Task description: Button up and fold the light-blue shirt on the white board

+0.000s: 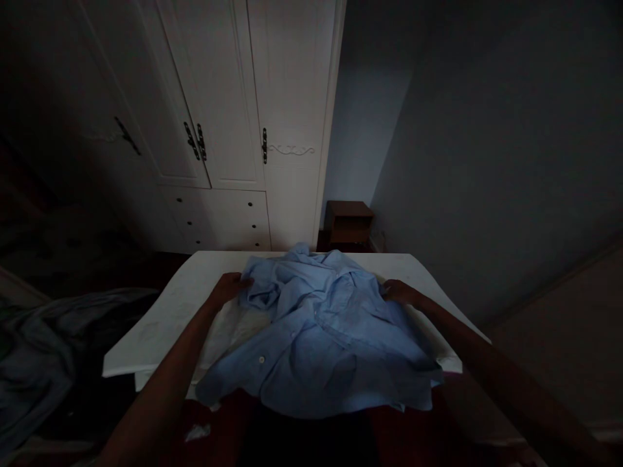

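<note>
A light blue button-up shirt (pixel 316 324) lies rumpled over a white table (pixel 170 324), its lower edge hanging past the near side. Pale buttons run along one front edge. My left hand (pixel 230 288) pinches the cloth at the shirt's left side, near a bunched part that looks like a sleeve. On the opposite side, my right hand (pixel 399 292) grips the shirt's edge with its fingers closed. Beneath the shirt, whitish cloth or sheeting (pixel 233 327) shows on both sides; its kind is hard to make out in the dim light.
Behind the table stands a white wardrobe (pixel 292 97) with dark handles and drawers. A small brown cabinet (pixel 350 220) sits in the corner by the grey wall (pixel 511 130). Dark, crumpled fabric (pixel 43 363) lies at the left. A small crumpled scrap (pixel 198 432) rests on the reddish floor.
</note>
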`<state>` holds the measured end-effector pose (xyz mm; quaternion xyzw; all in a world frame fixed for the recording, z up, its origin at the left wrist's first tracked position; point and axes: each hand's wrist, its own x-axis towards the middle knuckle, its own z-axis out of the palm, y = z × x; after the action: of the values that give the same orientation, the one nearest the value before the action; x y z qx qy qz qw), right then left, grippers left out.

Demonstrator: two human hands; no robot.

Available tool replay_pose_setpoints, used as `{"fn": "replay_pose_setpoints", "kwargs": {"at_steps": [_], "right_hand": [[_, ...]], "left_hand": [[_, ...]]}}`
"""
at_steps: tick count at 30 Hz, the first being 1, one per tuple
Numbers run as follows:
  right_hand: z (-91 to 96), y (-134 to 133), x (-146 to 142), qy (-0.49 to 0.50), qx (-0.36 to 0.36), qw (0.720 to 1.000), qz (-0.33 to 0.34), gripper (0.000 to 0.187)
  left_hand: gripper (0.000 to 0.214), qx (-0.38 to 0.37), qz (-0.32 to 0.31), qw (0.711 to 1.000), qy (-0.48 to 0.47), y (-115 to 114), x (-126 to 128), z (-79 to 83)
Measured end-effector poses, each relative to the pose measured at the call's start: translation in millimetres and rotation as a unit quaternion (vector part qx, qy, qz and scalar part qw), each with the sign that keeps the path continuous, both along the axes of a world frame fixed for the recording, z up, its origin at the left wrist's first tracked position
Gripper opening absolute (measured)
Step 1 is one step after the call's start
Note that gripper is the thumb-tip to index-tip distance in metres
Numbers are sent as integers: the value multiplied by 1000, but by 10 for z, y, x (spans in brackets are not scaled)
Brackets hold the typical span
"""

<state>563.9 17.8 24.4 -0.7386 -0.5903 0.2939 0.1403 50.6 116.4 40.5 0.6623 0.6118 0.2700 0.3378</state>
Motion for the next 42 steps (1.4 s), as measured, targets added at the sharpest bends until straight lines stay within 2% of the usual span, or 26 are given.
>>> {"fn": "replay_pose_setpoints", "kwargs": {"at_steps": [2, 4, 7, 9, 11, 14, 17, 19, 21, 23, 25, 28, 31, 34, 36, 39, 42], "right_hand": [[37, -29, 0, -15, -3, 1000, -7, 12], [134, -33, 43, -30, 12, 999, -20, 6], [416, 28, 212, -51, 59, 995, -57, 15], [662, 106, 364, -72, 98, 989, -88, 22], [895, 189, 495, -102, 142, 977, -122, 28], [1106, 295, 583, -166, 208, 947, -181, 34], [1106, 391, 557, -239, 225, 918, -222, 40], [1021, 459, 524, -275, 184, 926, -182, 42], [907, 518, 493, -296, 135, 939, -113, 40], [795, 546, 453, -300, 103, 947, -60, 39], [703, 528, 389, -299, 99, 948, -40, 42], [600, 399, 242, -313, 159, 936, -25, 52], [490, 162, 67, -313, 270, 910, 16, 56], [346, -153, -106, -266, 316, 908, 74, 50], [248, -384, -224, -210, 312, 920, 107, 41], [136, -727, -430, -98, 259, 949, 151, 30], [61, -1008, -683, -10, 216, 958, 187, 28]], "left_hand": [[43, 53, 31, 998, -3, 39, 20, 171], [39, 127, 63, 990, 16, 106, 4, 408], [34, 215, 109, 962, 125, 238, -76, 835], [38, 256, 147, 933, 207, 319, -144, 1102], [44, 282, 186, 897, 287, 384, -213, 1302], [53, 295, 209, 852, 379, 470, -326, 1424], [55, 276, 209, 826, 445, 565, -422, 1343], [54, 231, 214, 818, 481, 619, -447, 1216], [52, 183, 198, 822, 501, 648, -434, 1067], [52, 143, 161, 838, 502, 647, -392, 923], [55, 106, 121, 860, 485, 618, -335, 793], [65, 64, 64, 904, 419, 500, -237, 607], [69, 78, 34, 942, 325, 219, -152, 418], [66, 87, 52, 966, 237, -254, -130, 249], [67, 79, 86, 975, 188, -623, -176, 155], [67, 74, 119, 977, 161, -1119, -333, 22], [70, 89, 123, 974, 170, -1446, -517, -126]]}}
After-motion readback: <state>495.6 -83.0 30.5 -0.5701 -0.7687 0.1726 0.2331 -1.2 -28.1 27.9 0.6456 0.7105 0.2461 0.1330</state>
